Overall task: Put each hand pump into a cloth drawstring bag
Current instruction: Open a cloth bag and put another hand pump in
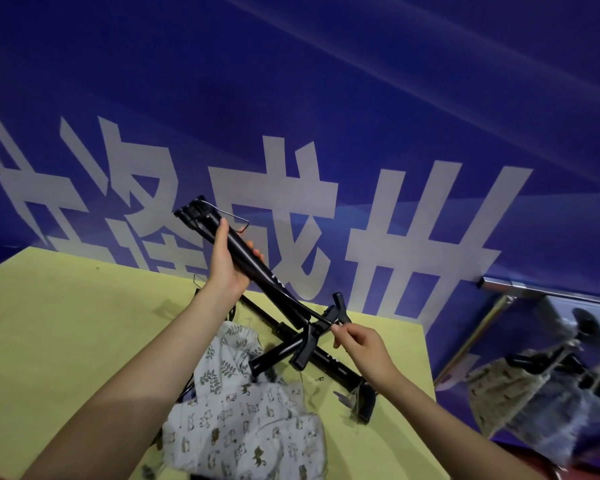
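My left hand (pixel 227 268) grips the barrel of a black hand pump (pixel 274 278), held up in the air and tilted, base with wire foot at the upper left, T-handle at the lower right. My right hand (pixel 362 348) pinches something thin, maybe the pump's hose, next to that handle. A second black pump (pixel 329 358) lies on the yellow table (pixel 66 323) below. White cloth bags lie in front: one with a leaf print (pixel 227 358), one with small cat figures (pixel 243 427).
A blue banner with large white characters (pixel 291 202) hangs right behind the table. At the right stands a shiny mirror-like panel (pixel 534 358) with a metal frame. A small metal part (pixel 320 378) lies on the table near the second pump.
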`<state>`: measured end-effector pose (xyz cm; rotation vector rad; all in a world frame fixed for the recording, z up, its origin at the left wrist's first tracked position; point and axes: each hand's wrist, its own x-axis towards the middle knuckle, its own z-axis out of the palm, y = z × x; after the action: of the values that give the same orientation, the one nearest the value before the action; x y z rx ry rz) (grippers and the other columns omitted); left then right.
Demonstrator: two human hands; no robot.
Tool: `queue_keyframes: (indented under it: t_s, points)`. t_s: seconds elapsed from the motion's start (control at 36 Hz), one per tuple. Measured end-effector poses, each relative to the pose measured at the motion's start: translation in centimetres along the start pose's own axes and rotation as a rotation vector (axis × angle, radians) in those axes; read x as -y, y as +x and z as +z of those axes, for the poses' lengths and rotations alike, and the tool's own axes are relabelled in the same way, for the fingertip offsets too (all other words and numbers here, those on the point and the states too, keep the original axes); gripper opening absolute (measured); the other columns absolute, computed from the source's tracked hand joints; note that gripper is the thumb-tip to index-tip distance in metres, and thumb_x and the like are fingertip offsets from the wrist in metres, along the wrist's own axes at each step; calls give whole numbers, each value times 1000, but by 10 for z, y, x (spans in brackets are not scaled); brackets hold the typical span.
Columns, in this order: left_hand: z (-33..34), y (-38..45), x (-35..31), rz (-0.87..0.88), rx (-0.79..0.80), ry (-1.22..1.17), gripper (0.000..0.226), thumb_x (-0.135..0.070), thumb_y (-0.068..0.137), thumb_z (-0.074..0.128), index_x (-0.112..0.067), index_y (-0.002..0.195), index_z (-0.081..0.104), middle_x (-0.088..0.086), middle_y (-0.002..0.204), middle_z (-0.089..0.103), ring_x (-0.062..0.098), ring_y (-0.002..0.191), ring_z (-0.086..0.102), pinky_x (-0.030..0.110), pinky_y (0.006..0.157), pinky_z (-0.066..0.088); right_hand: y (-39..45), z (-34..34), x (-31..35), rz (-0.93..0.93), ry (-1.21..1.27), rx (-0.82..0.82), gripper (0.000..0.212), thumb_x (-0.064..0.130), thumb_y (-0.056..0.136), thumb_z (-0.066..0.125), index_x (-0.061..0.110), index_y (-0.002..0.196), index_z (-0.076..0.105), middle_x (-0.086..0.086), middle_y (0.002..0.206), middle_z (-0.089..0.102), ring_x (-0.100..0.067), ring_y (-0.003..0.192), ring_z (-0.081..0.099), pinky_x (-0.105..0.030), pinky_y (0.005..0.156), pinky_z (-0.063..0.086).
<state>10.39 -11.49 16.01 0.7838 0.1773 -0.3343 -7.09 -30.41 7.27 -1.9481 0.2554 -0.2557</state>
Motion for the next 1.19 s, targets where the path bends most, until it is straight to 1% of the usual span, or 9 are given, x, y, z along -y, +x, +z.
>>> queue_keyframes:
  t_s: [0.28, 0.44, 0.53, 0.61, 0.69, 0.83, 0.92, 1.03, 1.19]
  points:
    - [4, 1, 4, -10, 22, -55, 51, -61, 77, 67, -16, 99, 55, -2, 66, 53, 15, 55, 52, 31, 68, 45, -2, 1, -6, 20, 27, 23, 40, 34, 96, 55, 5, 70, 62, 2, 60, 46, -9, 58, 43, -18, 59, 36]
    - [11, -7, 5, -3, 66, -7, 52, -65, 80, 59, -18, 102, 55, -4, 63, 50, 13, 53, 48, 28, 62, 45, -7, 0, -6, 56, 25, 91, 41, 34, 98, 53, 2, 74, 64, 11, 56, 47, -3, 56, 43, -15, 60, 35]
    - [17, -11, 5, 11, 84, 17, 53, -66, 83, 55, -19, 106, 56, -5, 61, 47, 12, 51, 45, 27, 59, 43, -8, 1, -2, 119, 49, 171, 35, 30, 100, 48, 7, 79, 63, 17, 53, 48, -1, 51, 42, -12, 54, 32]
    - [22, -15, 6, 8, 94, 26, 53, -65, 83, 56, -19, 108, 55, -6, 59, 47, 11, 50, 45, 26, 59, 41, -9, 3, 6, 192, 182, 236, 28, 23, 102, 44, 16, 76, 50, 13, 54, 41, -9, 51, 35, -16, 49, 29]
    - [26, -20, 7, 8, 102, 23, 52, -64, 84, 54, -18, 109, 55, -6, 59, 47, 11, 50, 44, 26, 60, 42, -9, 5, 13, 202, 231, 242, 16, 27, 101, 47, 19, 93, 59, 6, 63, 49, -11, 55, 44, -17, 49, 35]
    - [29, -24, 7, 5, 121, 0, 51, -64, 86, 53, -18, 107, 56, -6, 60, 47, 11, 52, 43, 27, 61, 43, -9, 1, 11, 238, 378, 246, 49, 47, 86, 65, 9, 117, 62, -6, 96, 73, -17, 80, 62, -26, 60, 46]
    - [27, -25, 9, -1, 131, 3, 52, -64, 85, 53, -18, 108, 55, -5, 62, 47, 11, 53, 44, 27, 62, 43, -8, -1, 10, 270, 517, 265, 53, 39, 85, 66, 2, 122, 57, -13, 112, 71, -17, 91, 65, -25, 66, 49]
    - [26, -24, 11, -12, 138, -6, 55, -66, 85, 52, -16, 107, 56, -5, 62, 47, 12, 54, 46, 28, 63, 43, -11, -1, 14, 253, 666, 235, 41, 27, 87, 59, -1, 117, 55, -13, 102, 72, -21, 91, 69, -24, 66, 51]
    - [23, -21, 14, -50, 132, -15, 54, -66, 85, 52, -15, 102, 58, -3, 63, 50, 14, 55, 50, 29, 67, 46, -13, -1, 11, 226, 623, 159, 51, 31, 87, 64, -7, 119, 53, -15, 98, 72, -25, 89, 69, -26, 65, 51]
